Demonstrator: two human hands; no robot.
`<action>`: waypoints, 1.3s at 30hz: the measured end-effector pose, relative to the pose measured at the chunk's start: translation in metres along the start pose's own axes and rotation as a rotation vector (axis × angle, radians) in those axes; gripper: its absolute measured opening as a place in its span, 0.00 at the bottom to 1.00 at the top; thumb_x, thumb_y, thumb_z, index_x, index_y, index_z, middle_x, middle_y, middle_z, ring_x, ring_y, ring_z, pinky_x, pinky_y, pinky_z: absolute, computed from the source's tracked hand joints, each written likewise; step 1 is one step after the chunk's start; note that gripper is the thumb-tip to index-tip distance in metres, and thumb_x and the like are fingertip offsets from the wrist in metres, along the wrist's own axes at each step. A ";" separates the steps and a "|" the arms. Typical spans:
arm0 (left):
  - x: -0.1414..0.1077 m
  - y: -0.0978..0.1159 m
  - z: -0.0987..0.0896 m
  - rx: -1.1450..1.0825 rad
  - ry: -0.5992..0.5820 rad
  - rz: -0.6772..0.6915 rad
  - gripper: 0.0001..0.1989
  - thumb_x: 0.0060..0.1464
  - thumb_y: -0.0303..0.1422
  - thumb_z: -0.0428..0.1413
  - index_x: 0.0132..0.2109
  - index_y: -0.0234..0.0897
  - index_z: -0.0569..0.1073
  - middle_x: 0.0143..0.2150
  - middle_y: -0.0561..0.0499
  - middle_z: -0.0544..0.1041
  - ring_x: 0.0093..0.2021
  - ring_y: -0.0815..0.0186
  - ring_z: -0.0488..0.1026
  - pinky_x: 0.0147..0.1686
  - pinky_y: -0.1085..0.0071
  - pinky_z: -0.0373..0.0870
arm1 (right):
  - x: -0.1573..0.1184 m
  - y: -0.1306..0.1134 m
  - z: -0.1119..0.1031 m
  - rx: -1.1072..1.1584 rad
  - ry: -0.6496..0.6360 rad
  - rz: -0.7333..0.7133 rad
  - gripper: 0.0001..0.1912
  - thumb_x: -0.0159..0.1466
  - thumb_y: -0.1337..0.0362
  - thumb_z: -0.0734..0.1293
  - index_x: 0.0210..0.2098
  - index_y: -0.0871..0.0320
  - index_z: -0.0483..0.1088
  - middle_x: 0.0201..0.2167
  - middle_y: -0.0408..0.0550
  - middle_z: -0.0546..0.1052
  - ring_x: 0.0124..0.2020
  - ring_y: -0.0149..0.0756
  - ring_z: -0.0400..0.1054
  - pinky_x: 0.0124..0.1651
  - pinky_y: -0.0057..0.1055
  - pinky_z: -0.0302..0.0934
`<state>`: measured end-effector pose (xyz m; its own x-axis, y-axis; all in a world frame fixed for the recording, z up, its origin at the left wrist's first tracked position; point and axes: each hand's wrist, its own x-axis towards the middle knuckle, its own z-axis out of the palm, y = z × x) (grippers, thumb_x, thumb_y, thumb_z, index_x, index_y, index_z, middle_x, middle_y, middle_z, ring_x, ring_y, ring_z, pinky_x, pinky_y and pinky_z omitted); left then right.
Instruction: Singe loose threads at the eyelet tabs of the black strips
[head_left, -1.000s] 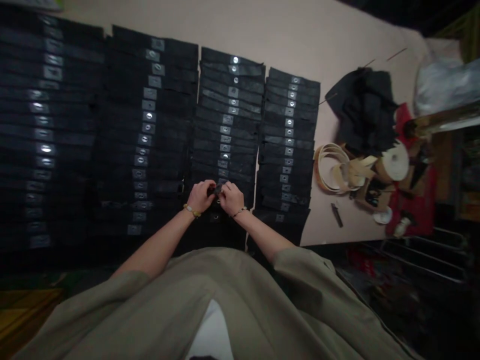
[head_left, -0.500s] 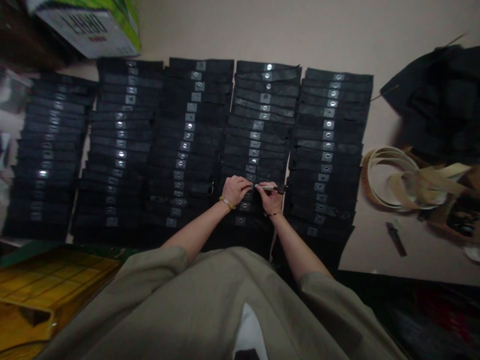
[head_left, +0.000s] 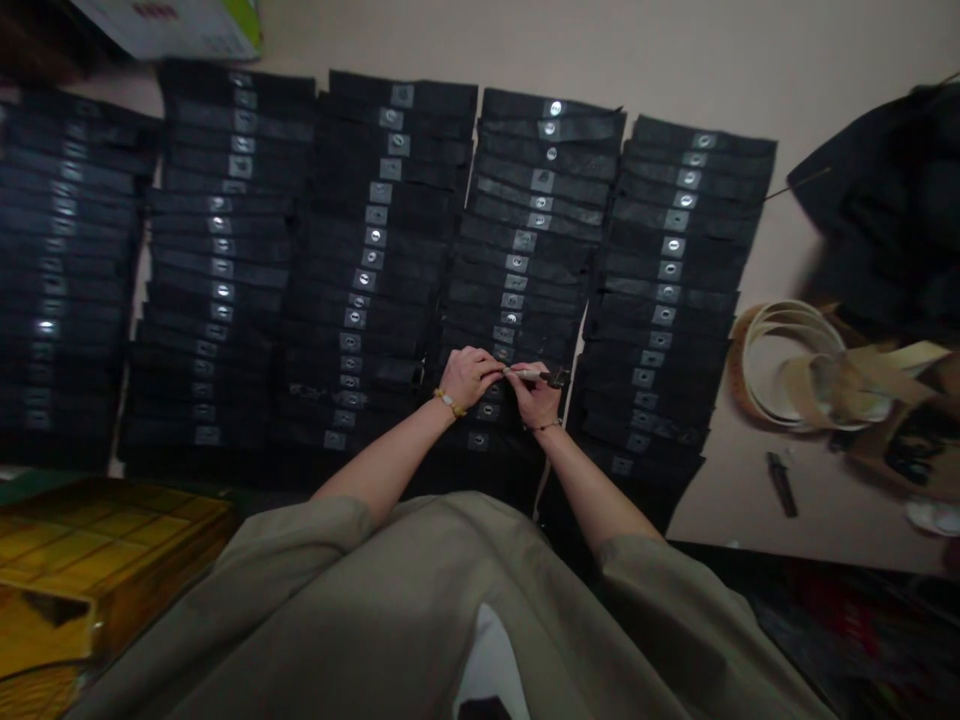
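Left hand (head_left: 466, 380) pinched together, can't tell on what; right hand (head_left: 538, 401) clamped on pen-like tool (head_left: 535, 375), its tip at left hand. Both over black strips (head_left: 546, 254), fourth visible column from left, on bench (head_left: 600, 45)

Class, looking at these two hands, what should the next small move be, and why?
Probably a slight, careful adjustment of the pen-like tool by the right hand, with the left hand steadying near its tip. The right hand grips the tool, and the left hand is close to its end, above a column of overlapping black pieces.
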<state>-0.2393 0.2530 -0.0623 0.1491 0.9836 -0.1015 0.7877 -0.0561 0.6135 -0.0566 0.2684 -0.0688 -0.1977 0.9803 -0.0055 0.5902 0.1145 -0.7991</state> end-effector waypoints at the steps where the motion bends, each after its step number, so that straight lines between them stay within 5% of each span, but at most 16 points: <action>1: 0.000 0.000 0.000 -0.004 -0.002 -0.003 0.10 0.62 0.40 0.57 0.46 0.45 0.81 0.44 0.50 0.80 0.47 0.60 0.71 0.45 0.61 0.61 | 0.000 0.001 -0.001 0.012 -0.006 -0.018 0.14 0.66 0.51 0.66 0.36 0.54 0.77 0.36 0.48 0.80 0.39 0.39 0.74 0.46 0.38 0.69; 16: 0.001 -0.002 0.001 -0.010 -0.036 0.011 0.10 0.63 0.39 0.56 0.47 0.45 0.80 0.44 0.48 0.80 0.47 0.58 0.70 0.45 0.59 0.61 | 0.003 -0.010 0.001 -0.163 -0.057 -0.078 0.16 0.69 0.52 0.63 0.38 0.54 0.77 0.37 0.49 0.79 0.38 0.38 0.74 0.43 0.33 0.67; 25: 0.001 -0.002 -0.010 -0.149 -0.056 -0.067 0.21 0.58 0.32 0.58 0.58 0.39 0.67 0.47 0.48 0.80 0.49 0.56 0.73 0.48 0.60 0.64 | 0.016 -0.027 -0.002 -0.319 -0.182 -0.171 0.13 0.70 0.57 0.60 0.42 0.56 0.73 0.41 0.54 0.77 0.44 0.42 0.69 0.45 0.35 0.64; 32: -0.001 -0.007 -0.010 -0.123 -0.053 -0.041 0.20 0.57 0.31 0.57 0.57 0.38 0.68 0.51 0.46 0.78 0.49 0.56 0.74 0.47 0.60 0.65 | 0.016 -0.053 0.001 -0.592 -0.349 -0.216 0.10 0.69 0.63 0.60 0.42 0.53 0.73 0.41 0.54 0.74 0.43 0.45 0.64 0.29 0.31 0.56; 36: -0.001 -0.005 -0.012 -0.159 -0.051 -0.048 0.19 0.56 0.30 0.58 0.54 0.38 0.68 0.48 0.47 0.80 0.49 0.56 0.74 0.48 0.60 0.66 | 0.015 -0.036 -0.006 -0.397 -0.274 -0.182 0.09 0.68 0.63 0.61 0.39 0.56 0.74 0.40 0.54 0.76 0.43 0.43 0.68 0.39 0.34 0.64; 39: -0.001 -0.006 -0.016 -0.256 -0.036 -0.049 0.20 0.55 0.27 0.59 0.54 0.39 0.67 0.48 0.49 0.81 0.50 0.57 0.75 0.51 0.59 0.67 | 0.009 -0.022 -0.016 -0.138 -0.061 -0.064 0.11 0.68 0.57 0.63 0.39 0.56 0.74 0.39 0.51 0.79 0.40 0.41 0.72 0.44 0.37 0.68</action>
<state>-0.2535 0.2552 -0.0532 0.1394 0.9770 -0.1615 0.6187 0.0414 0.7845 -0.0585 0.2778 -0.0417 -0.2833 0.9590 0.0025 0.6762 0.2016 -0.7086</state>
